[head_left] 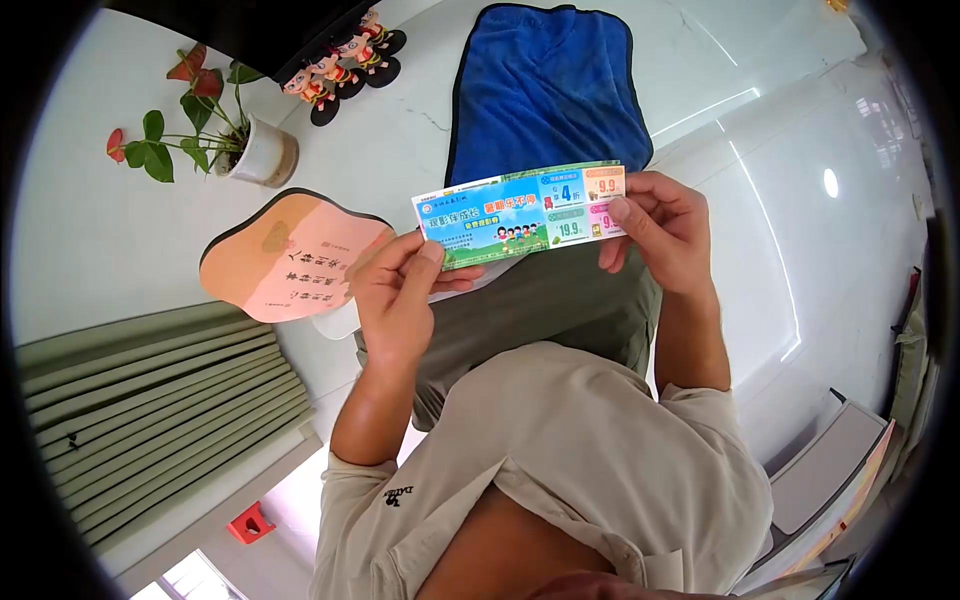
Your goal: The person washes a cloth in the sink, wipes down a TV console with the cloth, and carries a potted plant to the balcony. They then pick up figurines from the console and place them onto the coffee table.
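A long printed coupon [500, 228], mostly blue and green with several price boxes at its right end, is held up above my lap. My left hand [398, 290] pinches its left end between thumb and fingers. The right end is gripped by my right hand [660, 228], thumb on the printed face and fingers behind. Beyond the coupon, a blue cloth [545, 90] with a dark border lies on the white table [400, 130]. A pink and orange mat [300, 255] with printed characters lies to the left of my left hand.
A potted plant [265, 152] with red and green leaves stands at the upper left. Several small figurines [340, 70] line up beside a black screen [220, 30]. Green pleated curtain [170, 390] hangs at the left. A red stool [250, 522] is at the lower left.
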Demonstrator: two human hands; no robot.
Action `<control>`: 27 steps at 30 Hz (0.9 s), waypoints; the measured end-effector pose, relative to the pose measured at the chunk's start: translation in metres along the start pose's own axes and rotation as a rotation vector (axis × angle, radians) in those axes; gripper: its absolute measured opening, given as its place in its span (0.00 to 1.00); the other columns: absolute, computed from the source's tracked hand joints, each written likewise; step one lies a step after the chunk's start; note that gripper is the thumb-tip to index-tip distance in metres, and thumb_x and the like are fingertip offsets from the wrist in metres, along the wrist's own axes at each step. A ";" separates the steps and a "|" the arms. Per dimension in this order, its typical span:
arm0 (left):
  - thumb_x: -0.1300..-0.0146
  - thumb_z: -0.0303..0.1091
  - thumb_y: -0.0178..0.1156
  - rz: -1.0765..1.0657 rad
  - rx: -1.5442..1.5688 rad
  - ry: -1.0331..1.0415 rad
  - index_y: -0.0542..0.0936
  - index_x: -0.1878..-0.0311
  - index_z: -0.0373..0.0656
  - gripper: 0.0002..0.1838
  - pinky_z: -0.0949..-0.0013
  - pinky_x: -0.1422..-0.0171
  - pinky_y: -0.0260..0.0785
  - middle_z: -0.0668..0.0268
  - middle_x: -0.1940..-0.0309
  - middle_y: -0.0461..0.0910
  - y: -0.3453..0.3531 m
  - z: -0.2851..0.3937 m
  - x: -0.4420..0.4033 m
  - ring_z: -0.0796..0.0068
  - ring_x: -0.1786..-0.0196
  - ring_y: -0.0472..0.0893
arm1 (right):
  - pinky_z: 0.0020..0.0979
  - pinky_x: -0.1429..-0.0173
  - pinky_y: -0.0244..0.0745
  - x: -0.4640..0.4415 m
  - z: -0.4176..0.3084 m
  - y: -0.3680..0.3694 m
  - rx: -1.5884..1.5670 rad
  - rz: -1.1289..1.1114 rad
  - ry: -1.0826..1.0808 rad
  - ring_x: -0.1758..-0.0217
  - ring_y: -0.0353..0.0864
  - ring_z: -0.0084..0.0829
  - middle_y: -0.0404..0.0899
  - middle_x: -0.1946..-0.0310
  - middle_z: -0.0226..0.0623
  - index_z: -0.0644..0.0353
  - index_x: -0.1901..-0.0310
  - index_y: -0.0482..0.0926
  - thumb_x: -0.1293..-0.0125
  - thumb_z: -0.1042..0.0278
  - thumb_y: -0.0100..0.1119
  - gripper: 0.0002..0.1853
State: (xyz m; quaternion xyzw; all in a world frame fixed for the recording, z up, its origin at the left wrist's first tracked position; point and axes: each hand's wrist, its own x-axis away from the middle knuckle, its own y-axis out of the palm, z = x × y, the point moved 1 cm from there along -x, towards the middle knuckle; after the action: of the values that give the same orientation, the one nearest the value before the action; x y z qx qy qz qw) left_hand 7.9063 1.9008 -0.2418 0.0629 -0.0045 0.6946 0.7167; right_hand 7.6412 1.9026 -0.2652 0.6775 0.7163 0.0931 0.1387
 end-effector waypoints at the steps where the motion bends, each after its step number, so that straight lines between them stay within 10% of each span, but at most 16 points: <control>1: 0.29 0.22 0.51 0.002 -0.007 0.008 0.77 0.54 0.21 0.11 0.63 0.61 0.85 0.58 0.66 0.79 0.000 -0.001 0.000 0.54 0.65 0.87 | 0.24 0.77 0.78 0.000 -0.001 0.001 0.003 0.003 0.001 0.77 0.83 0.27 0.84 0.69 0.45 0.75 0.51 0.77 0.30 0.75 0.57 0.11; 27: 0.26 0.28 0.49 -0.021 -0.034 -0.019 0.76 0.49 0.22 0.15 0.66 0.64 0.82 0.51 0.69 0.84 0.004 -0.001 0.002 0.60 0.69 0.87 | 0.26 0.78 0.79 0.000 0.002 -0.006 -0.109 -0.027 -0.045 0.78 0.84 0.30 0.84 0.70 0.46 0.75 0.52 0.78 0.30 0.75 0.57 0.11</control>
State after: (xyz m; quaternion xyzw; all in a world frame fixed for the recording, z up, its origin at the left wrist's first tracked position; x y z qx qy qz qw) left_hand 7.9018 1.9025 -0.2420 0.0577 -0.0225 0.6862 0.7248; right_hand 7.6362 1.9022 -0.2691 0.6610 0.7161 0.1144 0.1928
